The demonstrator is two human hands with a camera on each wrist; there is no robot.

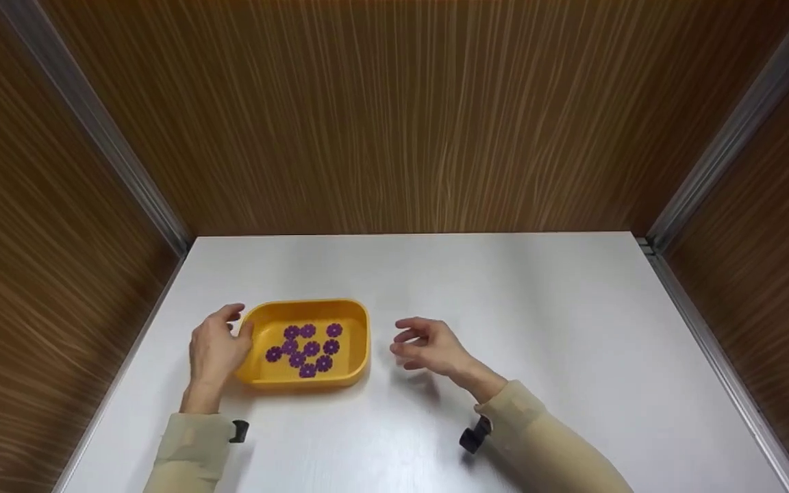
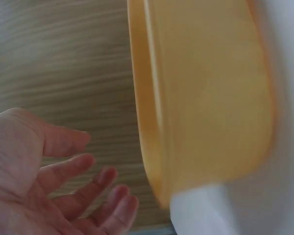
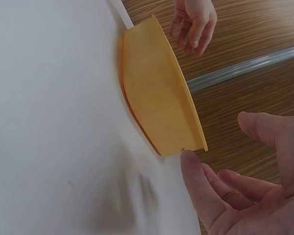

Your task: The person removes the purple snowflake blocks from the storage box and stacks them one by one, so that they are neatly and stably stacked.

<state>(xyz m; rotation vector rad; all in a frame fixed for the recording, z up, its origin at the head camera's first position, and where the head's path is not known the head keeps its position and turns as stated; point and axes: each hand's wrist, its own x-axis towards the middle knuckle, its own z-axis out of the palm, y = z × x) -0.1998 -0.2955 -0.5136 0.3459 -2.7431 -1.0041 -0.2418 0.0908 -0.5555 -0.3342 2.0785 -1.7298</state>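
A yellow rectangular tub [image 1: 302,382] with rounded corners sits on the white table, left of the middle. Several purple flower-shaped pieces [image 1: 311,348] lie spread over its floor. My left hand [image 1: 218,348] is at the tub's left end, its thumb overlapping the rim in the head view; in the left wrist view the relaxed fingers show apart from the tub wall [image 2: 210,98]. To the right of the tub, my right hand [image 1: 429,346] hovers above the table with fingers loosely bent and nothing in them. The right wrist view shows the tub's outer side [image 3: 157,93] beyond these fingers.
The white table [image 1: 504,294] is bounded by wood-grain panels [image 1: 401,116] at the back and both sides. Metal strips [image 1: 703,123] run along the corners. A dark wrist strap [image 1: 475,435] shows at the right sleeve.
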